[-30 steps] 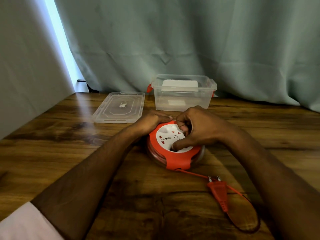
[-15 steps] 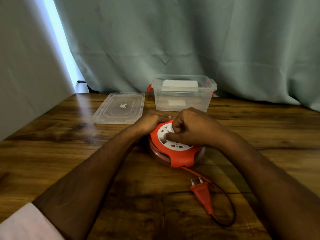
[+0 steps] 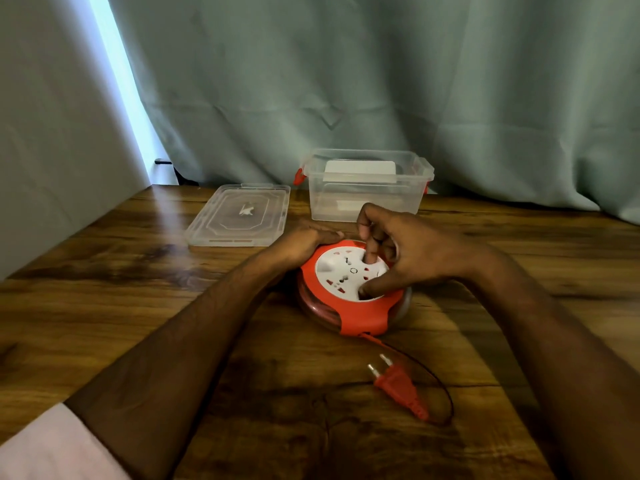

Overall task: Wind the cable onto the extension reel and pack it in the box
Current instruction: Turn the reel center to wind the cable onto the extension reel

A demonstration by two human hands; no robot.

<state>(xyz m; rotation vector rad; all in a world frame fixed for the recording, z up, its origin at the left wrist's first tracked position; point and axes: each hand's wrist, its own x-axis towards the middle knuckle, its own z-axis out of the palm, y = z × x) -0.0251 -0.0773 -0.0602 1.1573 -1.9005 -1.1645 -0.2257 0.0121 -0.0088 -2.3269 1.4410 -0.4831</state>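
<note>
Your wooden worktop (image 3: pixel 104 306) sits against a grey-green curtain (image 3: pixel 346 81), with a strip of daylight at the left. From your head view, the extension reel (image 3: pixel 353 289), orange with a white socket face, lies flat on the worktop just in front of the clear box (image 3: pixel 367 188). Your left hand (image 3: pixel 304 242) rests curled against the reel's far left rim, bracing it. Your right hand (image 3: pixel 405 254) is bent over the socket face, a fingertip and the thumb pressed into the white disc. The cable (image 3: pixel 440 386) leaves the reel's near edge in a short loop ending at the orange plug (image 3: pixel 398 386). The lid (image 3: pixel 240 214) lies left of the box.
</note>
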